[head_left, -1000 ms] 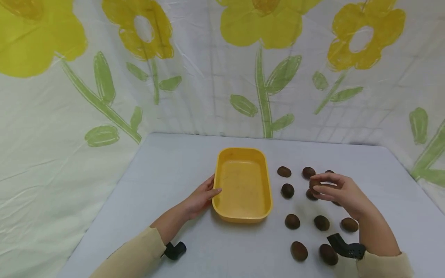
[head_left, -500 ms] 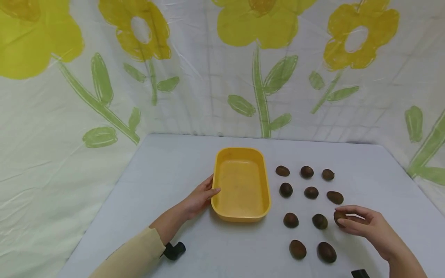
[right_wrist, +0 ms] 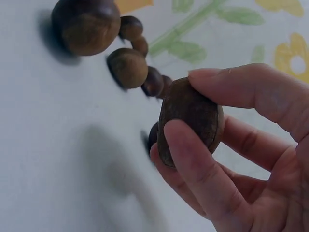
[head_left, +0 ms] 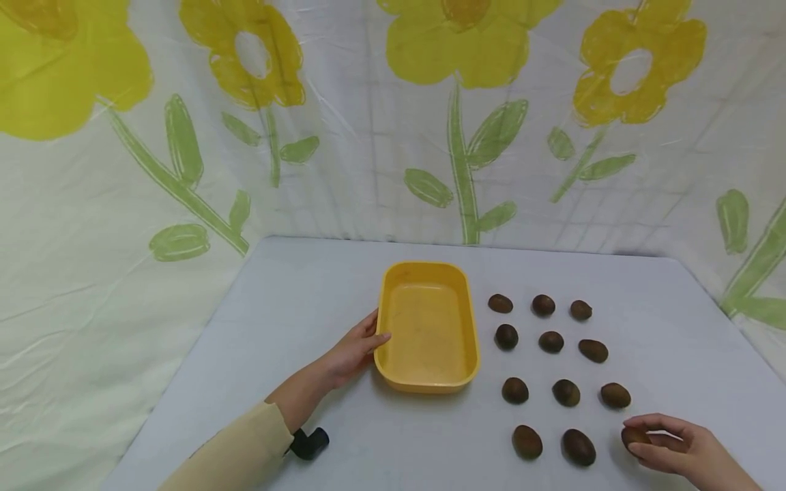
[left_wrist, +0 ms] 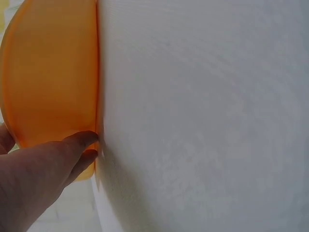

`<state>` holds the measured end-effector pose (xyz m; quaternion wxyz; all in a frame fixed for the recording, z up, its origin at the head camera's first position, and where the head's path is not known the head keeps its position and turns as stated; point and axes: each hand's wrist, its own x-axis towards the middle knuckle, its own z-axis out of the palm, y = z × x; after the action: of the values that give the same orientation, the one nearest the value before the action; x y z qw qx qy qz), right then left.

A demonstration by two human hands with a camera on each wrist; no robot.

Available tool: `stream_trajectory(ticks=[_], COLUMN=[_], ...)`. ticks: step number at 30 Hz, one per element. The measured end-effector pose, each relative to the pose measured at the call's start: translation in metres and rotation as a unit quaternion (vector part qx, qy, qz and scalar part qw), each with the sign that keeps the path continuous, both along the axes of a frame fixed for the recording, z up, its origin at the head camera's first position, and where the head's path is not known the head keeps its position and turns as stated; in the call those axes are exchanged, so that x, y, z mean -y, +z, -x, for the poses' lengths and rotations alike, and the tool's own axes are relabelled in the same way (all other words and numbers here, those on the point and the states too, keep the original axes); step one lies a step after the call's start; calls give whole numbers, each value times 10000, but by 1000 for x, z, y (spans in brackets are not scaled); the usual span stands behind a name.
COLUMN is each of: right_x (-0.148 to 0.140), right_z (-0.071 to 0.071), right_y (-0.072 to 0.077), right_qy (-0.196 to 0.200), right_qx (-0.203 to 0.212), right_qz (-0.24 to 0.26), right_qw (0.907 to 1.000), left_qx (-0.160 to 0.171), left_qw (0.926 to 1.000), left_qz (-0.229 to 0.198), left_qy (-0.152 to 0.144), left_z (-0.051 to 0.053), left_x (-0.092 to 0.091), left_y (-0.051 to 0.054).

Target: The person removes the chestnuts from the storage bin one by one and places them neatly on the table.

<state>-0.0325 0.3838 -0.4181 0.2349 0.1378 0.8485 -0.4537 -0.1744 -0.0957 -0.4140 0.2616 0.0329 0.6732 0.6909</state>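
Observation:
On the white table stands a yellow plastic tray (head_left: pixel 424 382). My left hand (head_left: pixel 353 351) grips its left rim, thumb over the edge and fingers outside. In the left wrist view the fingers (left_wrist: pixel 79 141) lie against the orange-looking tray wall (left_wrist: pixel 53 72). At the front right, my right hand (head_left: pixel 681 447) pinches a brown chestnut (head_left: pixel 634 438) between thumb and fingertips. The right wrist view shows this chestnut (right_wrist: pixel 188 118) seemingly just above the table, over a shadow; whether it touches the surface I cannot tell. To its left lies a dark chestnut (head_left: pixel 578 447).
Several more chestnuts (head_left: pixel 551 341) lie spaced in rows on the table right of the tray. A black wrist mount (head_left: pixel 310 443) sits under the left sleeve (head_left: pixel 239 443). Behind the table hangs a white cloth (head_left: pixel 344 184) printed with yellow flowers.
My right hand has moved toward the front right with the chestnut in its fingers, away from the back rows it was over. The left hand and tray stay put.

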Motion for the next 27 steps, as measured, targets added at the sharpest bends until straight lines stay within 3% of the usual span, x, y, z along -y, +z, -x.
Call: stream_trajectory(ticks=[5,8,14,19,27], right_x=[1,3,8,7,5], right_z=[-5,-6,-3,-1,1], right_y=[-15,-19,-16,-17,-13], right_qy=[-219,-5,492,645,795], right_qx=[32,-56,-226,-204,147], right_qz=[-369,-691,-1404,-1744,-2058], right_qw=[9991,9976,9886,9823,9752], left_qx=[-46,-58,-87,-66,-73], left_qw=[10000,10000,9999,10000,9999], left_qz=[17,49,65,68,120], left_qy=[-14,7,-11,-22,-11], left_z=[0,1,2,1,0], left_x=[0,-1,-2,-3,-3], left_y=[0,0,0,0,0])
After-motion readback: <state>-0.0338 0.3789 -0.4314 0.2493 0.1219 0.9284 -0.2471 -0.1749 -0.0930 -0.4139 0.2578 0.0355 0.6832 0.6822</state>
